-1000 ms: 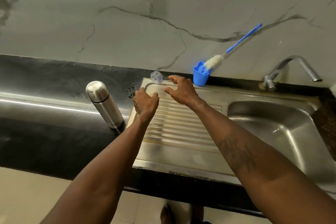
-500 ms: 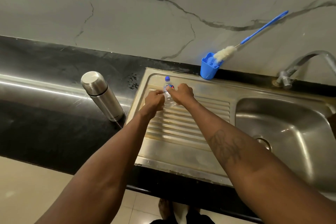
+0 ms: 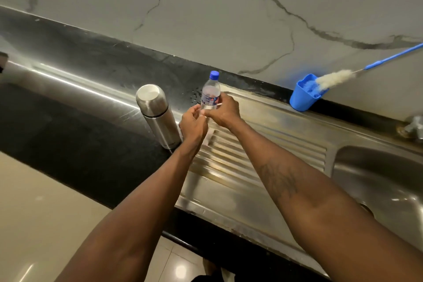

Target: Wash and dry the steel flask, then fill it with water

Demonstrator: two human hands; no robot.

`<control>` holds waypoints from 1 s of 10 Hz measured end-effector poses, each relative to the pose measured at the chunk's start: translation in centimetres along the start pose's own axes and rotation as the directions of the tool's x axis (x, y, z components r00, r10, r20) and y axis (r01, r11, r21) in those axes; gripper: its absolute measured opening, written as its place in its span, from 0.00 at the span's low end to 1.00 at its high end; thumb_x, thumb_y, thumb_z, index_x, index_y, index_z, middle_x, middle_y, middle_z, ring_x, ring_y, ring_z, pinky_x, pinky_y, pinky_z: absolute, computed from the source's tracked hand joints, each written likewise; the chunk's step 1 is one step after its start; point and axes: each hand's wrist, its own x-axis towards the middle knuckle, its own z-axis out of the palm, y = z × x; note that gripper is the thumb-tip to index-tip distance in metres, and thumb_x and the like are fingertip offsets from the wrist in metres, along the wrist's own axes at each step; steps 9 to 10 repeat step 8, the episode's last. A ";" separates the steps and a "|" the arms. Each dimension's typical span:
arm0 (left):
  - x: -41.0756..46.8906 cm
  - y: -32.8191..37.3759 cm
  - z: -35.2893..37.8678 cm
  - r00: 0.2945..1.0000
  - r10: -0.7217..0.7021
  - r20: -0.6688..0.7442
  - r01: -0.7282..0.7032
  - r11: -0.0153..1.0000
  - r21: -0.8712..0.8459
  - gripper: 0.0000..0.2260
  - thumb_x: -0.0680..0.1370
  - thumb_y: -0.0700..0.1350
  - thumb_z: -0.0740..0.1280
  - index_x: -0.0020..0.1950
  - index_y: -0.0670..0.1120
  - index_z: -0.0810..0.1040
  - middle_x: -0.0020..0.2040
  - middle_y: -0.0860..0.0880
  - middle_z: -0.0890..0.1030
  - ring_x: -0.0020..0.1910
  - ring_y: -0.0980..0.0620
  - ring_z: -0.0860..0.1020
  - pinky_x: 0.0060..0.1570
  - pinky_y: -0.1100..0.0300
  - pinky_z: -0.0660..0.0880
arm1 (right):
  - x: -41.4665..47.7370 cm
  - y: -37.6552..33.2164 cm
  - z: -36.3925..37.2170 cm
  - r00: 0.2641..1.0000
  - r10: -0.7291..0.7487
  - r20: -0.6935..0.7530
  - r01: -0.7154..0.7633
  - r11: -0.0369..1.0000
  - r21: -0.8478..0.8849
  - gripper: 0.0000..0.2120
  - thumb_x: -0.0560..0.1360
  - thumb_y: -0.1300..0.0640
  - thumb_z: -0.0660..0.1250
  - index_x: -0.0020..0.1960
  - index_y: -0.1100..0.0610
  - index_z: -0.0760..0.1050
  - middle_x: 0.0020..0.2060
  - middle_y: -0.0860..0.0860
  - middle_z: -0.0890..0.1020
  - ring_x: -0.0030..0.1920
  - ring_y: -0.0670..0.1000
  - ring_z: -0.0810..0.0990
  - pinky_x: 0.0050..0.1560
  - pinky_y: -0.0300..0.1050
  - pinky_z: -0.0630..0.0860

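The steel flask (image 3: 158,115) stands upright and capped on the black counter (image 3: 75,121), just left of the sink's drainboard (image 3: 258,144). A clear plastic water bottle (image 3: 211,91) with a blue cap is upright above the drainboard's far left corner. My right hand (image 3: 223,112) grips its lower body. My left hand (image 3: 194,122) has its fingers curled at the bottle's base, between the bottle and the flask; the bottle's bottom is hidden by both hands.
A blue cup (image 3: 305,94) at the back wall holds a bottle brush (image 3: 336,79) with a long blue handle. The sink basin (image 3: 377,181) lies to the right, the tap base (image 3: 412,127) behind it. The marble wall (image 3: 229,18) backs the counter.
Both hands reached for the bottle at the drainboard's back edge, took hold of it and lifted it upright. The view shifted left, bringing the flask nearer the centre.
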 end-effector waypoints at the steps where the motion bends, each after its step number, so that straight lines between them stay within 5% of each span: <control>1: 0.7 0.2 -0.5 0.999 0.011 -0.034 -0.008 0.996 0.085 0.15 0.77 0.40 0.63 0.63 0.48 0.80 0.51 0.52 0.84 0.50 0.51 0.81 0.53 0.60 0.77 | 1.2 -1.1 2.7 0.995 -0.094 0.027 0.095 0.995 -0.020 0.26 0.63 0.49 0.84 0.58 0.52 0.82 0.47 0.49 0.87 0.46 0.51 0.83 0.46 0.43 0.79; 3: 1.9 0.4 0.4 0.973 -0.190 -0.132 0.199 0.978 0.063 0.17 0.78 0.41 0.65 0.66 0.46 0.77 0.54 0.45 0.84 0.57 0.43 0.81 0.63 0.48 0.77 | 2.5 -1.3 4.9 0.990 -0.130 0.045 0.133 0.989 -0.060 0.26 0.64 0.50 0.84 0.58 0.54 0.81 0.49 0.52 0.87 0.48 0.52 0.84 0.51 0.45 0.81; 4: 2.2 0.3 0.4 0.977 -0.178 -0.120 0.186 0.981 0.060 0.16 0.78 0.41 0.65 0.66 0.46 0.76 0.57 0.45 0.84 0.59 0.43 0.81 0.66 0.45 0.76 | 3.0 -1.4 5.0 0.988 -0.144 0.049 0.147 0.987 -0.059 0.26 0.64 0.51 0.84 0.59 0.55 0.81 0.50 0.52 0.87 0.49 0.52 0.84 0.52 0.46 0.81; 7: 1.8 0.3 0.8 0.980 -0.151 -0.133 0.152 0.988 0.003 0.16 0.77 0.39 0.66 0.64 0.47 0.77 0.51 0.49 0.83 0.52 0.47 0.80 0.55 0.53 0.74 | 3.1 -0.6 4.9 0.995 -0.034 0.093 0.027 0.997 0.072 0.33 0.63 0.57 0.86 0.65 0.59 0.79 0.54 0.53 0.85 0.53 0.50 0.82 0.62 0.50 0.81; 10: 1.5 -0.1 1.2 0.977 -0.151 -0.151 0.149 0.989 -0.023 0.16 0.78 0.40 0.66 0.66 0.48 0.77 0.53 0.48 0.83 0.55 0.46 0.81 0.55 0.52 0.76 | 2.3 -0.2 4.4 0.997 -0.024 0.075 0.021 0.998 0.053 0.36 0.66 0.54 0.84 0.70 0.58 0.76 0.61 0.55 0.83 0.59 0.53 0.82 0.64 0.51 0.80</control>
